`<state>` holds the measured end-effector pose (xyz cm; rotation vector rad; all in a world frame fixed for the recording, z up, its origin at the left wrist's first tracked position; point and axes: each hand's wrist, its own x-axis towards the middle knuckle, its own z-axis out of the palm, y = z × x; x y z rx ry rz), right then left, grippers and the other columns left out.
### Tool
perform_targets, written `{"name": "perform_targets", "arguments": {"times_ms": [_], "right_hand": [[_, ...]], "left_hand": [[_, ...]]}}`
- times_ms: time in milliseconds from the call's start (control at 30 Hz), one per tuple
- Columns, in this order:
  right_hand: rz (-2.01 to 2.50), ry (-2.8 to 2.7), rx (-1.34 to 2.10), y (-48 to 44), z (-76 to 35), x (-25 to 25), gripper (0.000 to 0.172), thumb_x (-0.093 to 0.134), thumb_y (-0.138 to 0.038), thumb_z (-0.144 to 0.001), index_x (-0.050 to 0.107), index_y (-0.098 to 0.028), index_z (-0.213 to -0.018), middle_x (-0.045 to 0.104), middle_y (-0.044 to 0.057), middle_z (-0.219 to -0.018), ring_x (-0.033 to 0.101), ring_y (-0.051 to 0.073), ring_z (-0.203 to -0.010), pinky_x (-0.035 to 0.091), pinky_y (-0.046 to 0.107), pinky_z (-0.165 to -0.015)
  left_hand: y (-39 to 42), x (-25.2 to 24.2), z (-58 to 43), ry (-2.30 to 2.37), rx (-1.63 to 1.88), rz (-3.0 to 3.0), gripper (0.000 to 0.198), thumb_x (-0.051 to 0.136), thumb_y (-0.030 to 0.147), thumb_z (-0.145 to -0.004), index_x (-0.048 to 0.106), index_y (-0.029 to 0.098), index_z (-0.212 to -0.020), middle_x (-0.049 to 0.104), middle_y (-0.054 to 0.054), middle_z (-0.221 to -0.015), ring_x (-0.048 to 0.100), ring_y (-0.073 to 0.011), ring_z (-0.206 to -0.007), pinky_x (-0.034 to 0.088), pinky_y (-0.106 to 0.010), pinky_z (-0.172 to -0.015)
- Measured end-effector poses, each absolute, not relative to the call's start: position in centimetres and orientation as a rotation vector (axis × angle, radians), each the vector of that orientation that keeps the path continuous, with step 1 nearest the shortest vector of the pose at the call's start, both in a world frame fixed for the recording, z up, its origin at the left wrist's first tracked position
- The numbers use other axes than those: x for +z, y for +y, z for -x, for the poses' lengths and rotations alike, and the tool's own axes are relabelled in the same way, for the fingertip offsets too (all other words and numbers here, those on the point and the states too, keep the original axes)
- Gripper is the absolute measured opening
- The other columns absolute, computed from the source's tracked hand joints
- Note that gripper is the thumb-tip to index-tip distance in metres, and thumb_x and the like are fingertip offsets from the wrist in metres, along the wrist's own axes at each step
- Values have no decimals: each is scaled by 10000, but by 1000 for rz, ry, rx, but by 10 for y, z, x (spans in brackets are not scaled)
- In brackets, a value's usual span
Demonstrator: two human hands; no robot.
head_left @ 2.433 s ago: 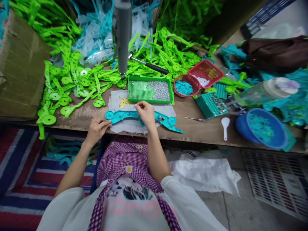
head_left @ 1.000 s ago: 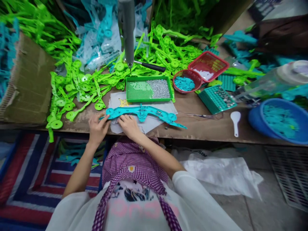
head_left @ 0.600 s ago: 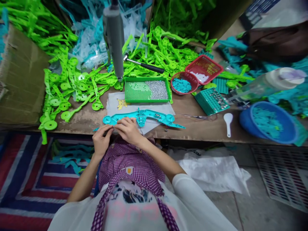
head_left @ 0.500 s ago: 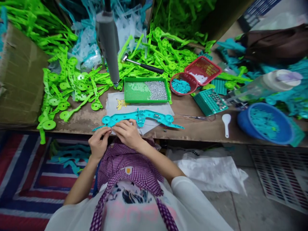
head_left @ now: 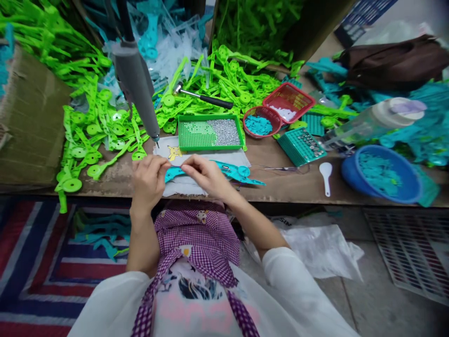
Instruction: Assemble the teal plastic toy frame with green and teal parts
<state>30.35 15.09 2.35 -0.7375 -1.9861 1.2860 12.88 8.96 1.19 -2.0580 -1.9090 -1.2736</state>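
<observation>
A long curved teal plastic part (head_left: 242, 172) lies across a whitish cloth (head_left: 191, 187) at the bench's front edge. Over the left portion of this part, my left hand (head_left: 150, 180) is closed in a pinch. Facing it, my right hand (head_left: 206, 175) is also closed, thumb against fingers. Something thin seems to run between the two sets of fingertips; it is too small to name. My hands hide the left and middle of the teal part. Just above my left hand hangs a grey electric screwdriver (head_left: 135, 89), bit pointing down.
Beyond the cloth sits a green tray (head_left: 210, 148) of small metal pieces, with a hammer (head_left: 206, 98) behind it on piled green parts (head_left: 87, 126). Rightward are red baskets (head_left: 263, 135), a teal block (head_left: 301, 147), a white spoon (head_left: 326, 175), a bottle (head_left: 379, 121) and a blue bowl (head_left: 354, 182).
Both hands have risen and moved forward over the teal part, now covering its left and middle. The screwdriver appears more tilted, its bit lower and further left in view.
</observation>
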Motion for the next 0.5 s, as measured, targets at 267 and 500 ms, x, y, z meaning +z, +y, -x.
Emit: {"name": "perform_targets", "arguments": {"times_ms": [267, 500], "right_hand": [[967, -1951, 929, 207, -351, -2, 224, 513, -387, -923, 586, -212, -804, 623, -4, -755, 544, 134, -716, 432, 280, -722], [1242, -1832, 887, 192, -366, -91, 254, 467, -405, -933, 624, -206, -932, 732, 109, -1052, 652, 235, -1000, 442, 428, -956]], "left_hand": [[146, -11, -181, -2154, -2388, 1986, 345, 589, 493, -925, 580, 246, -1166, 641, -50, -1061, 656, -148, -839, 516, -296, -756], [88, -67, -189, -3159, -3110, 1040, 249, 733, 199, -784, 606, 174, -997, 713, -93, -1020, 703, -184, -921, 544, -361, -900]]}}
